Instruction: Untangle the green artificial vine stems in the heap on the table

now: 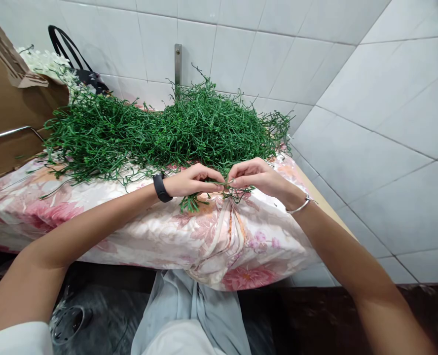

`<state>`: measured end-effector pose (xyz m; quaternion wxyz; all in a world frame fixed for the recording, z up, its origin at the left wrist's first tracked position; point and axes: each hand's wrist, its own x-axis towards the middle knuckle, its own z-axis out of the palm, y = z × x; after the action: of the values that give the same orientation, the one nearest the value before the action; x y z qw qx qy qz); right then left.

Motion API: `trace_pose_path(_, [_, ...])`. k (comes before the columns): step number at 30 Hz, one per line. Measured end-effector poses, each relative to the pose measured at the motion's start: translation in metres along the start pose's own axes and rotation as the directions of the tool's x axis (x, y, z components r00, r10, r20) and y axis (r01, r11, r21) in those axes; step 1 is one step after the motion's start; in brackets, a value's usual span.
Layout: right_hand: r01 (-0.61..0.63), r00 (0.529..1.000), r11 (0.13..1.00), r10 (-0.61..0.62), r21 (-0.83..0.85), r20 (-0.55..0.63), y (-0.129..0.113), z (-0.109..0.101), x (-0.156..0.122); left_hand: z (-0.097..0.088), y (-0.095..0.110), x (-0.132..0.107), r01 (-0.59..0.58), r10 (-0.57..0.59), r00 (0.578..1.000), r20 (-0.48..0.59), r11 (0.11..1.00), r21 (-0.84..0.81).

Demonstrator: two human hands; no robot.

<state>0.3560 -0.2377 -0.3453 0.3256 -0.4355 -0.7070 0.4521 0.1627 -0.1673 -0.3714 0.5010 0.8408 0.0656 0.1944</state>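
Observation:
A big heap of green artificial plant sprigs point(160, 130) lies on a table covered with a pink floral cloth point(104, 229). My left hand point(191, 180), with a black band on the wrist, and my right hand point(256, 177), with a silver bangle, meet at the front edge of the heap. Both pinch the same small green sprig point(193, 201), whose leafy end hangs down below my left hand. The fingertips nearly touch each other over the cloth.
A brown cardboard box point(8, 103) stands at the left with white flowers point(45, 61) and a black-handled bag point(82, 74) behind it. White tiled walls point(370, 123) close in behind and on the right. A metal bracket point(178, 61) is fixed to the back wall.

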Motion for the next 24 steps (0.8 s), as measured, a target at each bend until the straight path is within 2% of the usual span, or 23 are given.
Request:
trace_pose_path(4, [-0.033, 0.996, 0.998, 0.038, -0.060, 0.080, -0.003, -0.004, -0.001, 0.001, 0.000, 0.002, -0.003, 0.004, 0.999, 0.041, 1.000, -0.011])
trace_pose_path(10, [-0.054, 0.992, 0.996, 0.062, -0.070, 0.113, -0.002, -0.010, -0.003, 0.000, 0.002, 0.003, 0.024, -0.021, 0.995, 0.096, 0.999, -0.033])
trace_pose_path(16, [-0.075, 0.963, 0.992, 0.099, -0.102, 0.251, -0.006, -0.008, -0.006, -0.002, 0.004, 0.002, 0.013, -0.018, 0.977, 0.212, 1.000, 0.026])
trace_pose_path(20, [-0.068, 0.948, 0.992, 0.097, -0.104, 0.304, -0.009, -0.006, -0.004, -0.001, 0.006, 0.001, 0.004, -0.028, 0.963, 0.269, 0.996, 0.089])
trace_pose_path(22, [-0.064, 0.927, 0.989, 0.108, -0.131, 0.360, -0.011, -0.014, -0.008, -0.004, 0.005, -0.001, -0.023, -0.006, 0.954, 0.300, 0.995, 0.093])
trace_pose_path(24, [-0.024, 0.934, 0.983, 0.086, -0.181, 0.347, -0.012, -0.029, -0.020, -0.012, 0.004, -0.005, -0.020, -0.004, 0.952, 0.305, 0.997, 0.075])
